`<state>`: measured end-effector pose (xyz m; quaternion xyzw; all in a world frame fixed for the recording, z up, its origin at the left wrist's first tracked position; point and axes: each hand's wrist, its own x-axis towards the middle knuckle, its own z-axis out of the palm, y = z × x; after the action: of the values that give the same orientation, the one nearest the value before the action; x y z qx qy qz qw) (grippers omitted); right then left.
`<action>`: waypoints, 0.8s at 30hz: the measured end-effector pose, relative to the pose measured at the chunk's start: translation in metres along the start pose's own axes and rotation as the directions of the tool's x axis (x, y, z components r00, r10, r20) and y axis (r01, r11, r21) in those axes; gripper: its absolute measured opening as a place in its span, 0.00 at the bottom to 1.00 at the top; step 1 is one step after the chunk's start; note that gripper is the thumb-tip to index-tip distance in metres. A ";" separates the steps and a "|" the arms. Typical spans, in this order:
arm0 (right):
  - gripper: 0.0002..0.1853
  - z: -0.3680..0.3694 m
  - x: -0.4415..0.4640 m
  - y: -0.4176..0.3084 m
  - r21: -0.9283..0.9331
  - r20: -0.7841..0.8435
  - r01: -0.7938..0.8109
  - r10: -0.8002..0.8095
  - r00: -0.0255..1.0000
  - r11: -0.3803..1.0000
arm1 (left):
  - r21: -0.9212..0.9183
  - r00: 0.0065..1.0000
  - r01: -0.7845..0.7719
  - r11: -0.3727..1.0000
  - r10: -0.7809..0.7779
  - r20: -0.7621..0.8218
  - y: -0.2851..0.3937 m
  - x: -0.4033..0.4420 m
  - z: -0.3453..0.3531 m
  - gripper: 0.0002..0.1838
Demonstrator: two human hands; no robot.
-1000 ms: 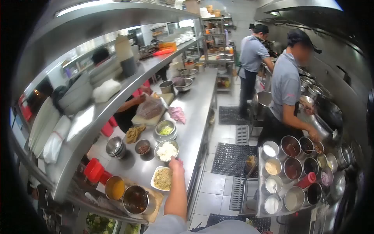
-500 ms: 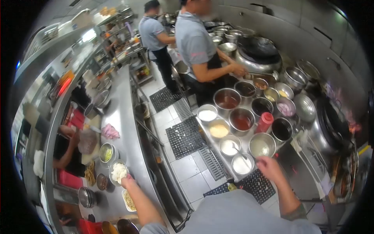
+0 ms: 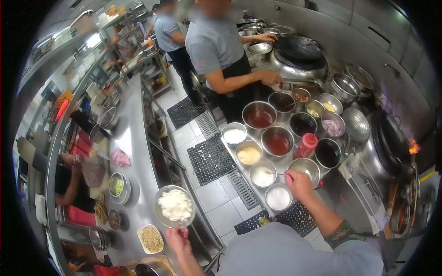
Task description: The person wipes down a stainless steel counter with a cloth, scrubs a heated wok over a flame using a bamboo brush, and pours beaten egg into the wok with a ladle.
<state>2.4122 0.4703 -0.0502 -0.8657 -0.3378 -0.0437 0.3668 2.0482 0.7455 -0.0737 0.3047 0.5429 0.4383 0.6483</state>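
My left hand [image 3: 178, 238] grips the near rim of a metal bowl [image 3: 159, 212] heaped with white chunky food [image 3: 175, 205]. The bowl is held in the air by the counter's edge. My right hand [image 3: 298, 182] is closed round the handle of a spoon [image 3: 276, 173]. The spoon's far end reaches into a metal pot of white powder [image 3: 262, 181]. Just in front of my right forearm stands another pot of white powder [image 3: 278, 198]. Beside the right hand is a metal pot [image 3: 311, 169], partly hidden by it.
Pots of red sauce [image 3: 277, 141], a red squeeze bottle [image 3: 307, 145] and a dark liquid pot [image 3: 328, 153] crowd the right station. A flame [image 3: 414, 146] burns beside a wok [image 3: 391, 138]. A white dish [image 3: 150, 239] sits on the left counter. A co-worker [image 3: 216, 60] stands ahead.
My left hand has lifted the bowl off the counter and moved it right. My right hand has moved forward and left and taken hold of the spoon. A flame now shows at the right.
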 end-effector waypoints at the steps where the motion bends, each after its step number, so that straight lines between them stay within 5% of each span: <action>1: 0.06 -0.007 0.006 -0.004 0.065 -0.030 -0.016 0.018 0.999 0.998 | 0.017 0.999 0.025 1.000 -0.026 0.026 -0.005 -0.013 0.006 0.05; 7: 0.08 0.018 0.075 -0.001 0.477 -0.112 -0.128 0.205 0.972 0.869 | 0.150 0.975 0.098 0.984 -0.125 0.185 -0.029 -0.052 0.028 0.04; 11: 0.08 0.071 0.137 -0.004 0.334 -0.208 -0.086 0.163 0.965 0.939 | 0.178 0.960 0.099 0.979 -0.142 0.244 -0.032 -0.065 0.038 0.04; 24: 0.08 0.142 0.191 0.016 0.370 -0.164 -0.159 0.233 0.958 0.915 | 0.253 0.988 0.071 0.965 -0.104 0.118 -0.039 -0.096 0.017 0.04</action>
<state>2.5441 0.6623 -0.1012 -0.8062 -0.2116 -0.0342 0.5514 2.0716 0.6436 -0.0622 0.3867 0.5629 0.3173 0.6580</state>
